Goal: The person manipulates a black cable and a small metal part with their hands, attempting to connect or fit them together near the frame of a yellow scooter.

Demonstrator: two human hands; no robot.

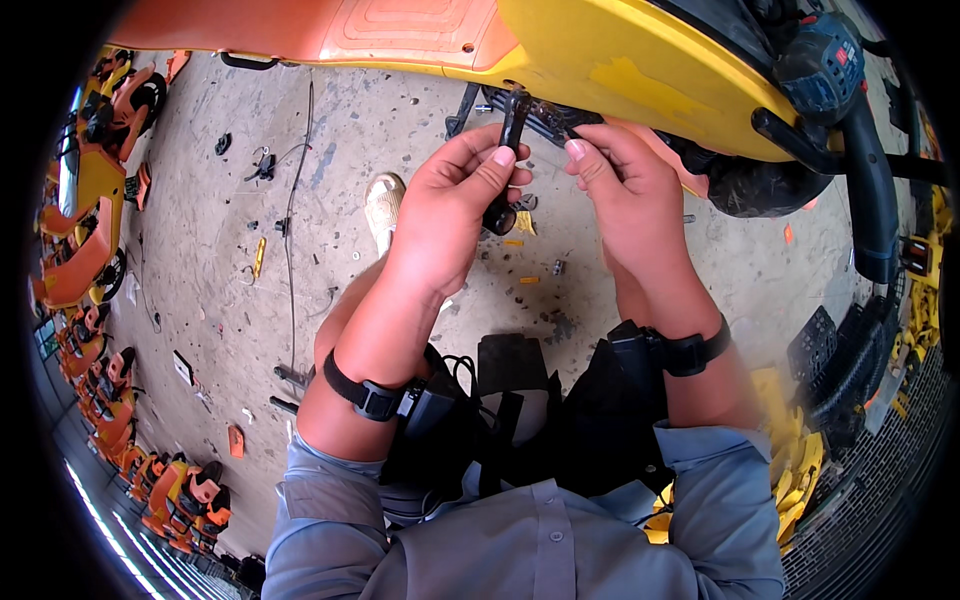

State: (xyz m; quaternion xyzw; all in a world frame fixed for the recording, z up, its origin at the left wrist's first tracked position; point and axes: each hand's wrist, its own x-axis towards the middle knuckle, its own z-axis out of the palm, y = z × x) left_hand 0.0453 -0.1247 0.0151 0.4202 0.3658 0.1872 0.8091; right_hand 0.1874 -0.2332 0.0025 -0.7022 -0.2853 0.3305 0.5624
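My left hand (462, 185) is closed round a dark, elongated part (511, 125) with rounded ends, held below the yellow body panel (620, 65) of a yellow and orange vehicle. My right hand (625, 180) is beside it, thumb and forefinger pinched at a small dark metallic piece (548, 118) near the top end of that part; exactly what the fingertips grip is too small to make out. Dark metal bars of the vehicle show behind both hands.
A blue and black cordless tool (818, 65) sits at the upper right by a black tube (868, 200). Rows of orange vehicles (90, 240) line the left. Cables, small parts and scraps lie on the concrete floor (190, 290). Yellow parts (795, 460) are piled at lower right.
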